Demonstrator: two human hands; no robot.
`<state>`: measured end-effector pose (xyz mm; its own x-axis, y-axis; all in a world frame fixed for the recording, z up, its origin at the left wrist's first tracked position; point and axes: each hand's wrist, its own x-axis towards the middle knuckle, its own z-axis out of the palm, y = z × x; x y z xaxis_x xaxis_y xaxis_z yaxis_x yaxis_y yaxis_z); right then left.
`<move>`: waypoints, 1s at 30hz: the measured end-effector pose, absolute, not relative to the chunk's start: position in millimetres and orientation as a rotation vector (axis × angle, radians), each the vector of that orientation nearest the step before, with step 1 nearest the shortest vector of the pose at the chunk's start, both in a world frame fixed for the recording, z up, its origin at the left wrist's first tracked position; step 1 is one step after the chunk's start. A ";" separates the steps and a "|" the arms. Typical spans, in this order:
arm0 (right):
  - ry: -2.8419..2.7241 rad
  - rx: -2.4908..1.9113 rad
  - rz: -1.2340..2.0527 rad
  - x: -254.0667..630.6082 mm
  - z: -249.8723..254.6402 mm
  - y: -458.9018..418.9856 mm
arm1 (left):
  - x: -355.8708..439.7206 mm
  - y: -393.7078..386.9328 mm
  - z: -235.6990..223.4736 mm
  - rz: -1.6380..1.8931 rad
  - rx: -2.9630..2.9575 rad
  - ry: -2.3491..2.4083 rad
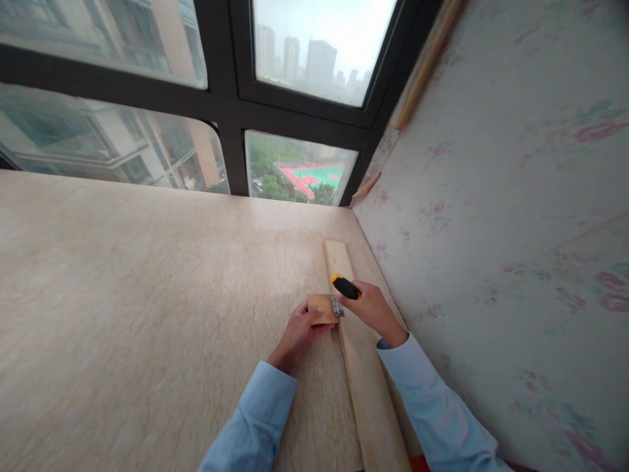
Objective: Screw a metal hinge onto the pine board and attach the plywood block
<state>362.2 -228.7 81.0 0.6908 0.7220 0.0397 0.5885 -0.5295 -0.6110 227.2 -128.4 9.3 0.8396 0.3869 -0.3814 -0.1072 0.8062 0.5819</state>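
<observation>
My left hand (301, 333) is closed around a small wooden board (319, 307), with the thumb on its upper face. A metal hinge (337, 307) sits at the board's right edge, next to a long wooden plank (368, 387). My right hand (371, 307) grips a screwdriver (346, 286) by its black handle, whose yellow end points up and left. The fingers hide the screwdriver's shaft and tip. Right over the hinge and the plank is where this hand is; whether the tip touches the hinge I cannot tell.
The plank lies lengthwise on a beige marble-patterned sill (147, 295). A dark window frame (221, 131) borders the sill's far side. On the right rises a wall with flowered paper (491, 229), close to my right arm. Something red (420, 464) shows at the bottom edge.
</observation>
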 end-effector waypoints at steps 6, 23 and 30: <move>-1.016 -2.358 0.469 363.5 61.4 -220.4 | 225.5 -127.6 11.3 0.266 0.592 0.505; -1.285 -2.490 0.379 360.4 71.3 -208.7 | 225.2 -130.6 11.6 0.270 0.617 0.559; -1.396 -2.514 0.333 361.6 69.9 -212.7 | 226.6 -132.6 10.1 0.280 0.646 0.584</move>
